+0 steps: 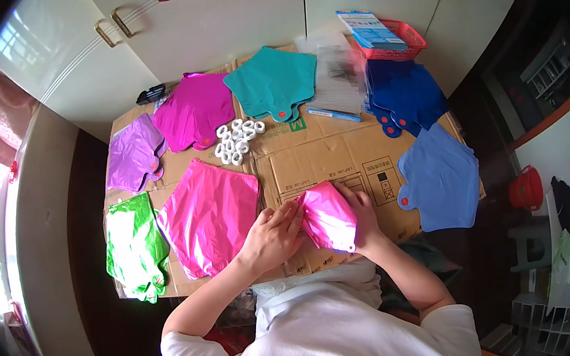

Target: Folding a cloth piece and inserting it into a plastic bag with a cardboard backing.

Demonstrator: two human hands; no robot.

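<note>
Pink foil balloon point(329, 216), folded into a compact packet, lies near the front edge of the cardboard-covered counter point(338, 155); we hold it between both hands. Our left hand point(273, 235) presses on its left side with fingers closed over the fold, and our right hand point(363, 215) wraps its right edge. Just left of the packet we see a flat stack of pink foil balloons point(209, 214), and beyond that a green stack point(134, 246). Behind the packet we note a cluster of white rings point(238, 140), with magenta point(194, 109), teal point(273, 82) and lilac point(133, 152) stacks around it. To the packet's right lie a light blue stack point(441, 179) and, farther back, a dark blue stack point(404, 92) before a red basket point(399, 39).
</note>
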